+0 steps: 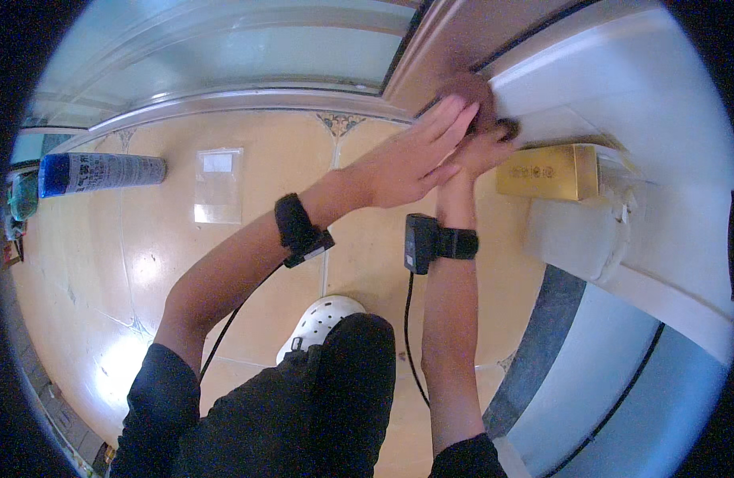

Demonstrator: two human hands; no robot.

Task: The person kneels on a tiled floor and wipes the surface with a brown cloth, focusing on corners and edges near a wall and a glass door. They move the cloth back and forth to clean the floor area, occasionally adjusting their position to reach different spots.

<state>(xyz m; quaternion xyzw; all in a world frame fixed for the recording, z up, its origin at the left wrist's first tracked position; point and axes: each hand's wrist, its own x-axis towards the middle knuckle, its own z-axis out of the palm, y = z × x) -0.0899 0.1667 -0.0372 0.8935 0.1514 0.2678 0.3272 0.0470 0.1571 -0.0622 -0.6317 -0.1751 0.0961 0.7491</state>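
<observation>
My left hand (pixel 416 156) reaches across with fingers stretched out close together, palm hidden. It overlaps my right hand (pixel 483 149) near the wrist. A blurred dark brown object (pixel 471 95) shows beyond both hands. My right fingers appear to grip it, and a darker end juts out beside them; what it is, I cannot tell. The left fingertips lie over or against this object; contact is unclear. Just right of my right hand lies a gold box (pixel 546 172) with printed marks.
A framed glass door (pixel 253 54) borders the tiled floor (pixel 271 149). On the left are a blue spray can (pixel 101 173) lying on its side and a clear plastic bag (pixel 219 194). A whitish plastic bag (pixel 573 236) lies by the box. Cabled wrist devices (pixel 421 244) are strapped on.
</observation>
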